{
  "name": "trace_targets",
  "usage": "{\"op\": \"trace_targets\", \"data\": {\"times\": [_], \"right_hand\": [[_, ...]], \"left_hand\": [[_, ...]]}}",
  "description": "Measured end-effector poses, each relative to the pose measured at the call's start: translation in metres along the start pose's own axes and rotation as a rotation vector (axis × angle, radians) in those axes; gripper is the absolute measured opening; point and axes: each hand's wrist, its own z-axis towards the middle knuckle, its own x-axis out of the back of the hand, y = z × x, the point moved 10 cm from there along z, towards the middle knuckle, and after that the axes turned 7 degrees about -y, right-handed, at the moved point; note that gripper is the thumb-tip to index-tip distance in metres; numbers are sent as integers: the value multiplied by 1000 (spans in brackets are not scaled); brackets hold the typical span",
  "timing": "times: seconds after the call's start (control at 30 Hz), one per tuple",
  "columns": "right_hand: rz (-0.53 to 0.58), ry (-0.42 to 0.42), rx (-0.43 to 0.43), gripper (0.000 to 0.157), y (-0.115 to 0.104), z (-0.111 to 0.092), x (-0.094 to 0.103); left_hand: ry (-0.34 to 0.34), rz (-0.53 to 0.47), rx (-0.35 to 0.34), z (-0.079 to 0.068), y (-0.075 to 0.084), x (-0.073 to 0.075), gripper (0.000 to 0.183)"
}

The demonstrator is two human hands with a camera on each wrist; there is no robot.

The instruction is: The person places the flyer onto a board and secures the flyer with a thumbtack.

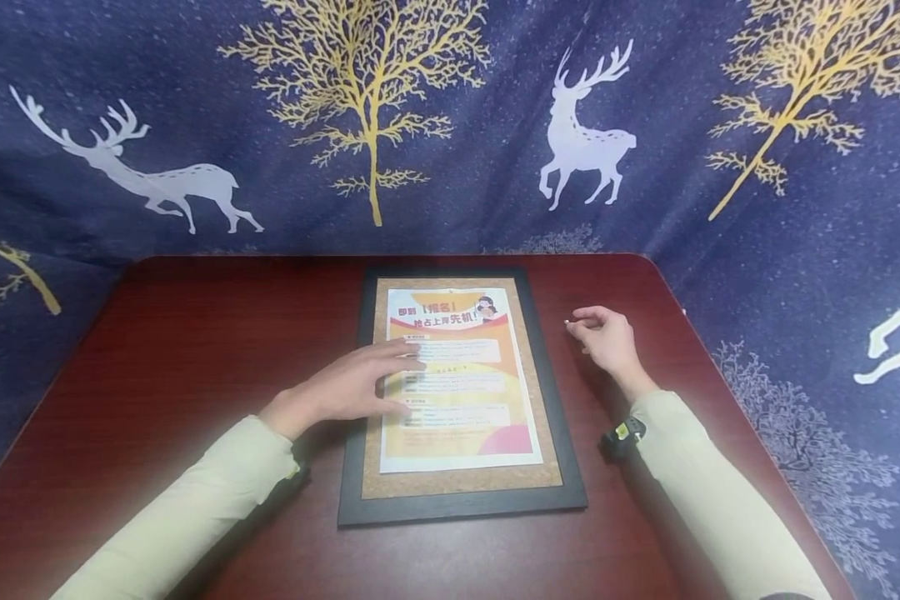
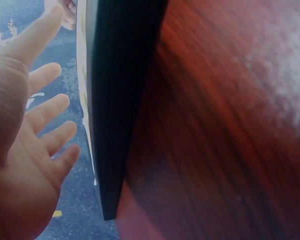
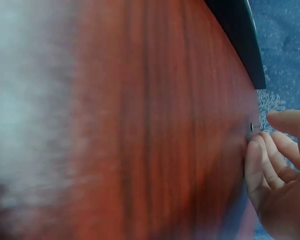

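Observation:
My left hand point(image 1: 352, 383) is spread over the left side of a printed poster point(image 1: 457, 442), its fingers almost straight. In the left wrist view a gap shows between those fingers and the board's face. The poster lies on a cork board point(image 1: 465, 483) with a black frame point(image 1: 461, 507). To the right of the frame, low over the table, is my right hand point(image 1: 607, 340), fingers curled and thumb bent. A tiny shiny thing, like a thumbtack point(image 3: 251, 127), is at its fingertips near the tabletop; whether they pinch it is unclear.
The board lies on a dark red wooden table point(image 1: 217, 350). A blue curtain point(image 1: 450, 183) with deer and trees hangs behind the table's far edge and along its sides. A small speck, maybe a pin point(image 1: 451, 292), shows at the poster's top edge.

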Motion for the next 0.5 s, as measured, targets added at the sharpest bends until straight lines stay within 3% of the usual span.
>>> {"op": "trace_targets", "data": {"times": [0.23,0.5], "right_hand": [[-20,-35,-58,33,8,12,-3],[-47,-30,-69,28,11,20,-5]], "left_hand": [[-7,17,-19,0,-2,-2,73],[-44,3,7,1,-9,-10,72]]}}
